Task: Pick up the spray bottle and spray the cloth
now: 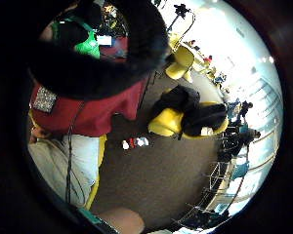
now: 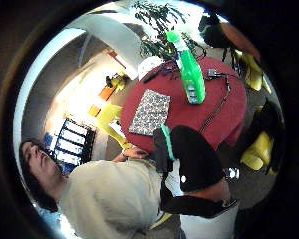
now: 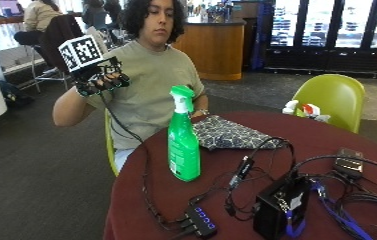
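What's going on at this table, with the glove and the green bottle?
A person sits at a round red table with their gloved right hand raised beside their shoulder, holding nothing. The green spray bottle stands upright on the table, untouched. The patterned cloth lies just behind it, in front of the person. The plan is to pick up the bottle and spray the cloth, but the hand has not reached for it yet.

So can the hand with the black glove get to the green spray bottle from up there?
Probably yes. The gloved right hand is raised, holding nothing, and nothing stands between it and the upright spray bottle. The cloth lies behind the bottle.
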The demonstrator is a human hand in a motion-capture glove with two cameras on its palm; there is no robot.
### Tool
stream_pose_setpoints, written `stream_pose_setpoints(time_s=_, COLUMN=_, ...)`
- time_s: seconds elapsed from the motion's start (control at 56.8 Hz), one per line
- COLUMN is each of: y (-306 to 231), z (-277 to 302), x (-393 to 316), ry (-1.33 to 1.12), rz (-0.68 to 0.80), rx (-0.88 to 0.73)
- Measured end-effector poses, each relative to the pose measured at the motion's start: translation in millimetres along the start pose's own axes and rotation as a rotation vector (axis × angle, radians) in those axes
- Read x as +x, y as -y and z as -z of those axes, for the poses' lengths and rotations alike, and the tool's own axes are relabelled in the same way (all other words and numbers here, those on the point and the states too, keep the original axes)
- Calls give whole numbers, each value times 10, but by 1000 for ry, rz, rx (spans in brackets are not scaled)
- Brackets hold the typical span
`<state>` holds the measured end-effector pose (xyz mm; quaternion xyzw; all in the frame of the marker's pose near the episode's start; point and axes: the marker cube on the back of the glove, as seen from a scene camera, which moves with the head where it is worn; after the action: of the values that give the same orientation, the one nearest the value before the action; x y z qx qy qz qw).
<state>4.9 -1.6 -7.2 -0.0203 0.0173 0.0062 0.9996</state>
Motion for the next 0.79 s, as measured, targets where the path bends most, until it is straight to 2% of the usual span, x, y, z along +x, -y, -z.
stream_pose_setpoints(time_s=0.211, y=88, z=-38, x=49, ry=90, rz=-10, rx=-52)
stream_pose_setpoints(time_s=0.44, y=232, z=-293, x=34, ry=399, rz=-29, rx=-174)
stream_pose_setpoints(time_s=0.528, y=316, z=-391, x=10, ry=459, rz=-38, rx=-167)
stream_pose_setpoints(time_s=0.651, y=477, z=-535, x=6, ry=586, rz=-130, rx=-182)
stream_pose_setpoints(time_s=0.792, y=723, z=-767, x=28, ry=667, rz=-252, rx=-94)
